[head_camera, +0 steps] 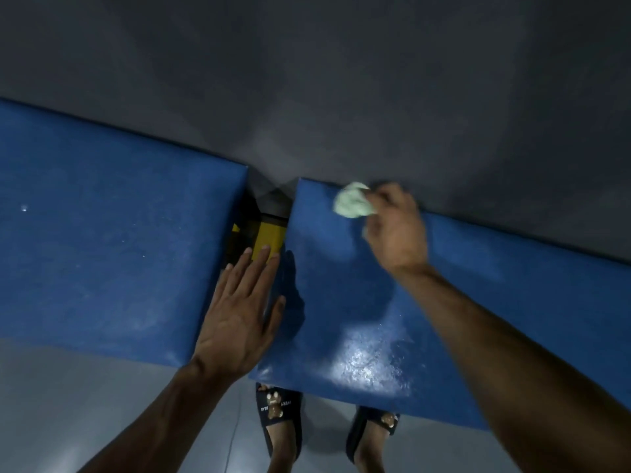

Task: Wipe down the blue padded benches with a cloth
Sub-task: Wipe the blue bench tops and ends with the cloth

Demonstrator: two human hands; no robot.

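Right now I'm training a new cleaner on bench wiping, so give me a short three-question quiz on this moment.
1. True or false: the right hand grips the pale green cloth at the far edge of the right bench.
2. The left hand is: A) holding a spray bottle, B) flat with straight fingers over the gap between the benches, C) gripping the cloth.
3. Fill in: the object showing in the gap between the left bench and the right one is coloured ____.

Key: 1 true; 2 B; 3 yellow.
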